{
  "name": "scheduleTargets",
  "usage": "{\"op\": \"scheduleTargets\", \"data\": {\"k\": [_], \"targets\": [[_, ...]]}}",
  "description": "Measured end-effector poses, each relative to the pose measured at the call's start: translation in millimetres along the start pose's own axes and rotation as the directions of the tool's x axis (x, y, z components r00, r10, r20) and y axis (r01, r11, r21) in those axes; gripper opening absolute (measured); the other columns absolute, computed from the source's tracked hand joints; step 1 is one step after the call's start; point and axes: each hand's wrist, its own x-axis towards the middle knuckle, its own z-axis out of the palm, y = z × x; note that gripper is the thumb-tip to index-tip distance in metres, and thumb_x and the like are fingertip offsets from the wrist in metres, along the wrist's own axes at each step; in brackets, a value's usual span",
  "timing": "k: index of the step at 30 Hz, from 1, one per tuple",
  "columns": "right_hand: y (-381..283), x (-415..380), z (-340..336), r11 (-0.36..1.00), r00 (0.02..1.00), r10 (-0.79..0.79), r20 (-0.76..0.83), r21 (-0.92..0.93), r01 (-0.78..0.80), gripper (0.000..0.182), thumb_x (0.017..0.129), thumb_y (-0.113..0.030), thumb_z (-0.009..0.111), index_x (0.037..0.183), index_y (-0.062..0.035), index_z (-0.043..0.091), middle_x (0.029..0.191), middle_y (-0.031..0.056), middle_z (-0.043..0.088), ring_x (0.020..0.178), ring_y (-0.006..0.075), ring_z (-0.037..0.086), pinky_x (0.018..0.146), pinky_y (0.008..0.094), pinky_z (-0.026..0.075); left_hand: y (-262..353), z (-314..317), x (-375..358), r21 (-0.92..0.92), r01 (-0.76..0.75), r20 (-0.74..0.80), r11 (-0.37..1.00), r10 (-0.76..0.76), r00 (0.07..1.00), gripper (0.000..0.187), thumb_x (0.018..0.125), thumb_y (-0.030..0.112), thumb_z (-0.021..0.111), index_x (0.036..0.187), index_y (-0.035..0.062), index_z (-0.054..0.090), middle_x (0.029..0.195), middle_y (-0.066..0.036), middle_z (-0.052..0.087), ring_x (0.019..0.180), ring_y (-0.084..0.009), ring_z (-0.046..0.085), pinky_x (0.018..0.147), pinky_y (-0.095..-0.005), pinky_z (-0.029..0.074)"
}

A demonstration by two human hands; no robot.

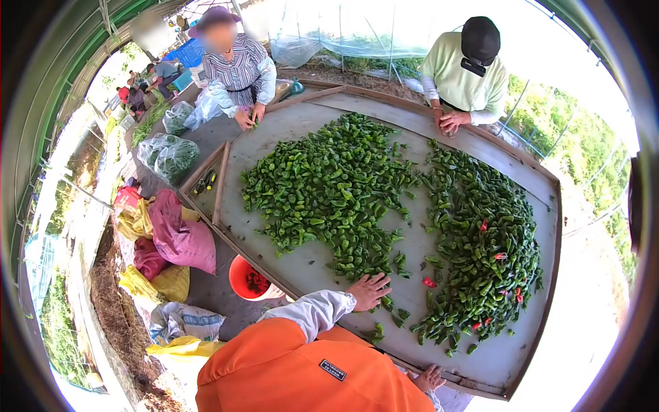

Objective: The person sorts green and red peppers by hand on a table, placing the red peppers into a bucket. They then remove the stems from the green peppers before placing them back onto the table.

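My left hand (368, 292) lies with its fingers spread at the near edge of the left heap of green peppers (329, 185), a few loose ones beside its fingertips. My right hand (429, 379) rests on the wooden rim of the table (480, 386) close to my body, its fingers stretched out and holding nothing. A second heap of green peppers (480, 254) spreads across the right side, with several red peppers among them. One red pepper (430, 282) lies at that heap's left edge.
Below the table's left edge stands a red bucket (238, 276) with red peppers inside. Pink sacks (182, 233) and yellow sacks lie on the left. Two people stand across the table: one in a striped top (240, 69), one in a pale green top (463, 82). Cutters (204, 182) lie in the corner compartment.
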Motion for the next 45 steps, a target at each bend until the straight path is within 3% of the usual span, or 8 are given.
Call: {"op": "scheduleTargets", "data": {"k": [7, 10, 14, 16, 23, 45], "targets": [[5.4, 3.4, 7.8, 0.999, 0.999, -0.026, -0.044, 0.029, 0.027, 0.126, 0.065, -0.077, 0.061, 0.148, 0.0059, 0.015, 0.153, 0.0299, 0.012, 0.144, 0.0406, 0.013, 0.114, 0.0604, -0.001, 2.9, -7.5, -2.1, 0.003, 0.008, 0.024, 1.000, -0.008, 1.000, 0.056, 0.098, 0.034, 0.042, 0.149, 0.0171, 0.030, 0.160, -0.007, 0.012, 0.147, -0.0290, 0.009, 0.113, -0.0522, 0.022], [7.8, 7.2, 21.4, 1.000, 0.991, -0.013, -0.133, -0.002, 0.013, 0.119, 0.066, -0.073, 0.064, 0.147, 0.0046, 0.022, 0.153, 0.0280, 0.015, 0.143, 0.0406, 0.016, 0.113, 0.0622, 0.003, 2.9, -3.5, -2.3, -0.004, 0.015, 0.022, 1.000, -0.015, 1.000, 0.056, 0.097, 0.033, 0.043, 0.149, 0.0170, 0.030, 0.160, -0.007, 0.012, 0.147, -0.0289, 0.010, 0.111, -0.0523, 0.026], [-33.8, 25.7, -1.2, 0.997, 0.979, -0.064, -0.193, 0.019, 0.069, 0.118, 0.066, -0.071, 0.065, 0.146, 0.0044, 0.023, 0.153, 0.0279, 0.017, 0.143, 0.0406, 0.017, 0.113, 0.0619, 0.004, 0.8, 4.2, 1.5, -0.031, 0.031, 0.067, 0.999, -0.029, 0.997, 0.057, 0.097, 0.033, 0.043, 0.150, 0.0200, 0.028, 0.161, -0.003, 0.007, 0.148, -0.0260, 0.004, 0.113, -0.0539, 0.023], [-62.0, 30.1, -15.7, 0.994, 0.976, -0.101, -0.195, 0.022, 0.107, 0.117, 0.067, -0.071, 0.065, 0.146, 0.0043, 0.024, 0.153, 0.0278, 0.017, 0.142, 0.0407, 0.017, 0.113, 0.0618, 0.005, 1.0, 4.0, -1.0, -0.026, 0.024, 0.029, 0.999, -0.024, 0.999, 0.056, 0.096, 0.032, 0.044, 0.149, 0.0197, 0.030, 0.161, -0.003, 0.009, 0.148, -0.0263, 0.008, 0.110, -0.0536, 0.028], [-93.1, 34.4, -32.6, 0.988, 0.969, -0.150, -0.197, -0.006, 0.152, 0.113, 0.068, -0.069, 0.066, 0.144, 0.0040, 0.026, 0.152, 0.0275, 0.020, 0.142, 0.0407, 0.019, 0.113, 0.0614, 0.007, -0.1, 5.0, -3.4, -0.038, 0.036, 0.027, 0.999, -0.035, 0.999, 0.055, 0.097, 0.032, 0.043, 0.149, 0.0203, 0.030, 0.160, -0.004, 0.009, 0.147, -0.0264, 0.009, 0.111, -0.0530, 0.027], [-89.4, 29.4, -29.3, 0.993, 0.976, -0.115, -0.187, -0.003, 0.117, 0.102, 0.070, -0.063, 0.067, 0.141, 0.0030, 0.034, 0.149, 0.0265, 0.027, 0.139, 0.0410, 0.024, 0.112, 0.0602, 0.013, -2.4, 16.3, -3.5, -0.017, 0.023, -0.040, 1.000, -0.023, 0.999, 0.054, 0.097, 0.033, 0.042, 0.148, 0.0194, 0.032, 0.160, -0.005, 0.012, 0.147, -0.0276, 0.011, 0.109, -0.0519, 0.029]]}}
